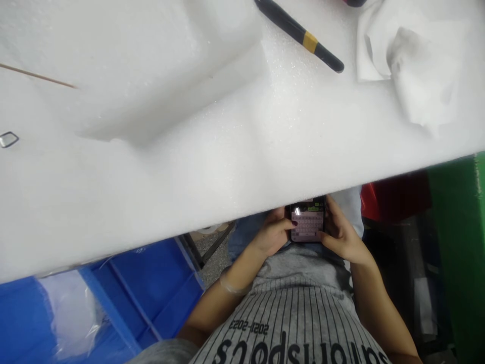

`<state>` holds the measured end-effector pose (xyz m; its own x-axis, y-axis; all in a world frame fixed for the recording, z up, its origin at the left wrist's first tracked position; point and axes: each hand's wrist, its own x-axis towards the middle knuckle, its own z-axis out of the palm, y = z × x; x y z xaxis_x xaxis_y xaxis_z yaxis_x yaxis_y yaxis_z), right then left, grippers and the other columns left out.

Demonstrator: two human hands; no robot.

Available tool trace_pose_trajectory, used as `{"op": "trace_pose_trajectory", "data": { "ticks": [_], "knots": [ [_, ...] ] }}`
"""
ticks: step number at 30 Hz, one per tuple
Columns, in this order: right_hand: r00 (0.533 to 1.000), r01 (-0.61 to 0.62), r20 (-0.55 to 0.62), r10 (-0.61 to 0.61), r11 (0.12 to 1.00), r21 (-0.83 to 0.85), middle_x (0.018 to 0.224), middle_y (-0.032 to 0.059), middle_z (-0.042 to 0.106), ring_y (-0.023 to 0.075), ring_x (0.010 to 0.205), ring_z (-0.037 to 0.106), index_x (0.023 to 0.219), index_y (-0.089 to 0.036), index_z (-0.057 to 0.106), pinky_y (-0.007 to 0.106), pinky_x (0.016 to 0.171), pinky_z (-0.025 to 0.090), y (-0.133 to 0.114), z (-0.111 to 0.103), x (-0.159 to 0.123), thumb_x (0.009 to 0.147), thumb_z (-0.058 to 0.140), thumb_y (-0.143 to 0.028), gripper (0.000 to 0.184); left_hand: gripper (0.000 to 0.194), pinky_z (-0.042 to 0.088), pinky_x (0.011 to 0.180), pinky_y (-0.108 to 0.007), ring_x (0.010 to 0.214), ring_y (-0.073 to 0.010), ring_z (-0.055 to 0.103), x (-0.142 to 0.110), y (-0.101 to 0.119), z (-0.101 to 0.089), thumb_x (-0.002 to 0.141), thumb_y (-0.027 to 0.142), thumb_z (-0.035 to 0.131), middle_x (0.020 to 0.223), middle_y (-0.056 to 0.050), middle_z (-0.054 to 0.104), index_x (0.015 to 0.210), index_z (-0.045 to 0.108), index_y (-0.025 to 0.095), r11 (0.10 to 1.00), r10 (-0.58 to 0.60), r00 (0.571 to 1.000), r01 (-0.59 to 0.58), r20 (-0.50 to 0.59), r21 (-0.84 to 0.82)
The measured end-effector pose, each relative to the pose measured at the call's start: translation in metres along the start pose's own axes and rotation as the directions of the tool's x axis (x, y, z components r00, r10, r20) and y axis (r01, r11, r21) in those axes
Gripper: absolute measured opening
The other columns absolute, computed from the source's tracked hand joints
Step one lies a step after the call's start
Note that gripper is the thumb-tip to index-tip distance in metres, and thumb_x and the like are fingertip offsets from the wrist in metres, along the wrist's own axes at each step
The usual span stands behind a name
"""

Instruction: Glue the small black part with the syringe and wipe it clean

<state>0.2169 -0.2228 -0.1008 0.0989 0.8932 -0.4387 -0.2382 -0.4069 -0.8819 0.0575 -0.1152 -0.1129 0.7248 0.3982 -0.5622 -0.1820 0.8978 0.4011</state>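
Note:
Low over my lap, just under the table's edge, a smartphone (307, 227) rests between my two hands. Its screen shows an on-screen keyboard with chat bubbles above it. My left hand (275, 231) grips the phone's left side, its thumb lying over the keys. On the other side my right hand (343, 235) is wrapped round the phone, with the thumb at the lower right of the screen. The phone's top end is partly hidden by the foam-covered table edge.
White foam sheeting (212, 177) covers the table. On it lie a black pen-like tool (288, 25) with a yellow band, crumpled white tissue (424, 76), a thin wooden stick (38, 76) and a small dark-rimmed piece (9, 139). Blue bins (151, 288) stand below left, a green surface (456, 242) right.

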Motion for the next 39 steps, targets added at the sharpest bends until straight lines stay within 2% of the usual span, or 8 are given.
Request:
{"op": "trace_pose_trajectory", "data": {
  "ticks": [4,9,18,23,28,34,36,39],
  "knots": [
    [1.0,-0.021,-0.007,0.021,0.999,0.034,0.157,0.0031,0.04,0.0278,0.143,0.041,0.157,-0.035,0.023,0.052,0.118,0.038,-0.002,0.002,0.001,0.086,0.067,-0.032,0.084,0.07,0.049,0.094,-0.037,0.117,-0.0274,0.058,0.001,0.0,0.002,0.069,0.015,0.068,0.124,-0.004,0.066,0.136,0.052,0.027,1.0,0.01,1.0,-0.01,-0.026,0.022],
    [0.995,-0.018,-0.094,0.023,0.998,0.054,0.155,0.0033,0.044,0.0292,0.14,0.044,0.155,-0.033,0.03,0.052,0.117,0.039,0.0,0.007,0.0,0.084,0.069,-0.038,0.081,0.067,0.047,0.097,-0.036,0.121,-0.0258,0.055,0.002,-0.003,0.001,0.077,0.021,0.068,0.129,-0.003,0.064,0.141,0.048,0.028,0.998,0.048,0.999,-0.047,-0.019,0.052],
    [0.989,0.017,-0.148,-0.016,1.0,0.001,0.148,0.0052,0.052,0.0278,0.134,0.051,0.152,-0.032,0.032,0.05,0.112,0.045,0.005,0.014,-0.003,0.083,0.066,-0.03,0.078,0.06,0.038,0.113,-0.037,0.136,-0.0241,0.047,0.003,-0.007,0.003,0.084,0.026,0.065,0.143,0.0,0.057,0.142,0.049,0.029,0.991,0.134,0.991,-0.134,-0.001,-0.01],
    [0.982,0.005,-0.191,-0.006,1.0,-0.004,0.145,0.0072,0.054,0.0256,0.135,0.051,0.148,-0.029,0.036,0.048,0.115,0.041,0.004,0.021,-0.003,0.082,0.064,-0.028,0.072,0.068,0.034,0.117,-0.038,0.14,-0.024,0.043,0.003,-0.014,-0.003,0.085,0.028,0.069,0.149,0.0,0.051,0.147,0.042,0.031,0.987,0.16,0.987,-0.159,0.016,-0.022],
    [0.946,0.036,-0.323,-0.043,0.999,-0.026,0.146,0.011,0.051,0.0248,0.134,0.051,0.142,-0.026,0.035,0.046,0.115,0.041,0.01,0.034,-0.004,0.081,0.066,-0.035,0.069,0.075,0.035,0.116,-0.038,0.139,-0.024,0.045,0.004,-0.018,-0.008,0.084,0.026,0.068,0.148,-0.002,0.052,0.152,0.035,0.03,0.981,0.19,0.981,-0.187,0.043,-0.051],
    [0.891,0.081,-0.421,-0.168,0.973,-0.217,0.139,0.0162,0.054,0.0279,0.127,0.056,0.139,-0.02,0.032,0.047,0.108,0.047,0.009,0.05,0.003,0.076,0.069,-0.036,0.076,0.073,0.035,0.117,-0.038,0.139,-0.0247,0.045,0.01,-0.025,0.002,0.085,0.028,0.065,0.149,-0.001,0.05,0.151,0.034,0.03,0.959,0.276,0.961,-0.275,0.006,-0.065],
    [0.881,0.064,-0.427,-0.203,0.946,-0.317,0.135,0.0175,0.056,0.0294,0.12,0.06,0.14,-0.017,0.032,0.047,0.103,0.05,0.002,0.048,0.006,0.074,0.07,-0.036,0.079,0.073,0.034,0.118,-0.037,0.14,-0.0232,0.043,0.014,-0.03,0.008,0.086,0.031,0.064,0.149,0.001,0.05,0.152,0.032,0.033,0.954,0.29,0.957,-0.291,-0.019,-0.075],
    [0.887,0.054,-0.401,-0.229,0.914,-0.403,0.129,0.0166,0.061,0.03,0.113,0.065,0.141,-0.017,0.033,0.047,0.097,0.054,-0.007,0.038,0.009,0.075,0.069,-0.036,0.078,0.063,0.034,0.119,-0.039,0.139,-0.0263,0.045,0.021,-0.034,0.016,0.088,0.039,0.063,0.143,-0.005,0.057,0.145,0.043,0.025,0.967,0.24,0.971,-0.24,-0.009,-0.081]
  ]
}}
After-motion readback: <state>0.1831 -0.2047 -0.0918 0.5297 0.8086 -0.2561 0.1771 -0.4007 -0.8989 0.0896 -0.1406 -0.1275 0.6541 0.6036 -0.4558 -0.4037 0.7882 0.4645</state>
